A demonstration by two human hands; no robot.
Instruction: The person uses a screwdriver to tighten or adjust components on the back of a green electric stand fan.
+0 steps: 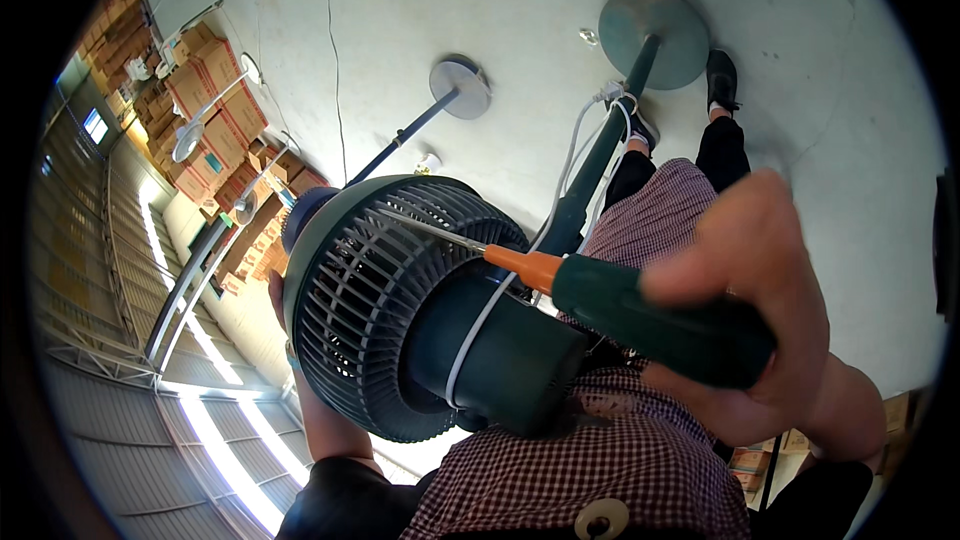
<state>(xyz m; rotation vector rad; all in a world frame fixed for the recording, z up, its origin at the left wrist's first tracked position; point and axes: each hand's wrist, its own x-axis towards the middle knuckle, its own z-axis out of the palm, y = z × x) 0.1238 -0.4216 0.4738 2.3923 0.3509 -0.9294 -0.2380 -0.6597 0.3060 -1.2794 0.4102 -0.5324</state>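
Observation:
A dark green pedestal fan (500,340) stands close in front of me, its round slatted head tilted and its motor housing toward me. My right hand (760,310) is wrapped round the dark green and orange handle of a screwdriver (525,265). The metal shaft reaches over the slats of the fan's rear grille; whether the tip touches a screw I cannot tell. At the far left rim of the fan head, my left hand (277,295) holds its edge, mostly hidden behind it. A white power cord (470,340) loops round the motor housing and runs down the pole.
The fan's round base (655,32) rests on the grey floor near my feet. Another fan with a dark blue pole (405,135) stands beyond the fan head. White fans (190,138) and stacked cartons (215,90) are at the left. Thin cables (335,70) lie across the floor.

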